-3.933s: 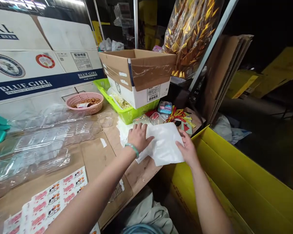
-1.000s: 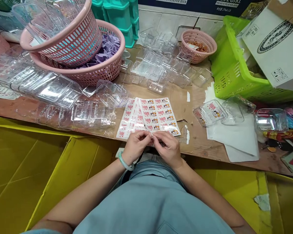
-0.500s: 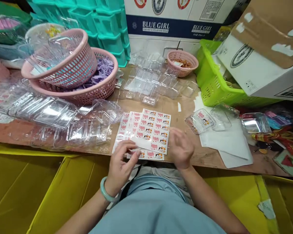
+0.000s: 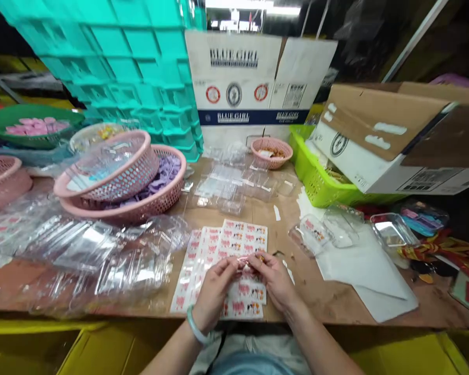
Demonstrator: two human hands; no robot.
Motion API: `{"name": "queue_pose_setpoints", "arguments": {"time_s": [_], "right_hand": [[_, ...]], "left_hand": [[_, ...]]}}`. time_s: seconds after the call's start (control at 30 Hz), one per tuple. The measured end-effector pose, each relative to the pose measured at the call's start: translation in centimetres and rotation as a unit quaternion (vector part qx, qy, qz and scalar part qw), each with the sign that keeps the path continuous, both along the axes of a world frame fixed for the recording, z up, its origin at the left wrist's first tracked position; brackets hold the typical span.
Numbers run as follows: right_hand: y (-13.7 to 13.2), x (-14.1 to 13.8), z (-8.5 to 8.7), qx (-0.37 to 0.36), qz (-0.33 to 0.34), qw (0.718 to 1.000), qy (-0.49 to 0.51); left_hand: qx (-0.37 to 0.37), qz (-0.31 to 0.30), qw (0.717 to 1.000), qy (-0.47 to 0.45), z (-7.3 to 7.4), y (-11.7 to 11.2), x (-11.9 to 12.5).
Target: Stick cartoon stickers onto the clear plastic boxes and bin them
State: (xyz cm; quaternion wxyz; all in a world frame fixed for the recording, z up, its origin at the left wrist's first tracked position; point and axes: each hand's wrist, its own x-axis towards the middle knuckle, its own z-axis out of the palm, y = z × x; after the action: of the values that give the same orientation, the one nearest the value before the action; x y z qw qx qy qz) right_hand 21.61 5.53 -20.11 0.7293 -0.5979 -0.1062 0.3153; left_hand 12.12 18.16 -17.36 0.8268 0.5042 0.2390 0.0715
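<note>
Both of my hands meet over the sticker sheets (image 4: 234, 234), which lie overlapped on the table and carry pink lettering and orange-and-black cats. Between my fingertips is a small sticker (image 4: 244, 259) with pink print, held from both sides and partly covered by the fingers. My left hand (image 4: 214, 286), with a pale green bangle on the wrist, pinches its left end. The right end is pinched by my right hand (image 4: 275, 278). To the right lies a clear plastic box (image 4: 312, 234) bearing a similar cat label.
Clear plastic boxes (image 4: 78, 245) pile up at the left, with more clear boxes (image 4: 230, 182) at the back. Pink baskets (image 4: 156, 198) hold purple pieces. A green basket (image 4: 320, 190) supports a carton (image 4: 375, 140). White sheets (image 4: 359, 265) lie at right.
The view has tilted upward, showing more of the crates and cartons. My hands, apart before, have come together over the sheets, with the sticker now visible between their fingertips.
</note>
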Motion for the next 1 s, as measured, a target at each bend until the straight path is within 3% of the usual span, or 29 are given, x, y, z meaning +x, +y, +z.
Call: {"name": "queue_pose_setpoints", "arguments": {"time_s": [0.13,0.2,0.33,0.43,0.53,0.6,0.67,0.73,0.8,0.83,0.87,0.93,1.0], "right_hand": [[0.9,3.4,0.4,-0.008,-0.152,0.983,-0.099],[1.8,5.0,1.3,-0.05,-0.167,0.96,-0.219],[5.4,8.1,3.3,-0.158,-0.104,0.854,-0.485],[8.5,11.1,3.6,-0.223,-0.053,0.795,-0.561],[10.5,13.9,2.9,-0.262,0.018,0.758,-0.598],[10.9,14.7,2.9,-0.252,0.031,0.744,-0.618],[10.5,14.4,3.6,-0.221,0.009,0.753,-0.62],[9.4,12.8,4.8,-0.192,-0.002,0.779,-0.597],[7.8,10.3,6.2,-0.182,0.022,0.81,-0.557],[6.9,8.9,6.8,-0.181,0.038,0.823,-0.537],[5.8,7.5,7.2,-0.183,0.049,0.833,-0.519],[3.6,5.3,7.5,-0.19,0.063,0.851,-0.485],[1.3,4.2,7.0,-0.184,0.082,0.874,-0.442]], "left_hand": [[0.025,0.06,0.998,0.022,-0.3,1.2,2.0],[0.006,0.071,0.997,0.017,-0.1,1.6,2.9],[-0.007,0.039,0.999,-0.002,0.3,1.2,4.5],[0.016,0.036,0.999,-0.005,0.1,0.7,5.3],[0.106,0.05,0.993,0.006,-0.5,1.1,5.7],[0.24,0.072,0.968,-0.019,-0.8,2.0,5.8],[0.434,0.106,0.891,-0.077,-0.8,3.1,5.9],[0.609,0.133,0.769,-0.14,-0.3,4.1,6.0],[0.707,0.126,0.672,-0.18,0.2,4.7,5.9],[0.73,0.106,0.647,-0.192,0.4,4.9,5.7],[0.74,0.078,0.637,-0.2,0.5,4.9,5.4],[0.722,0.022,0.658,-0.213,0.4,4.7,4.6],[0.64,0.009,0.739,-0.212,0.1,4.1,3.8]]}}
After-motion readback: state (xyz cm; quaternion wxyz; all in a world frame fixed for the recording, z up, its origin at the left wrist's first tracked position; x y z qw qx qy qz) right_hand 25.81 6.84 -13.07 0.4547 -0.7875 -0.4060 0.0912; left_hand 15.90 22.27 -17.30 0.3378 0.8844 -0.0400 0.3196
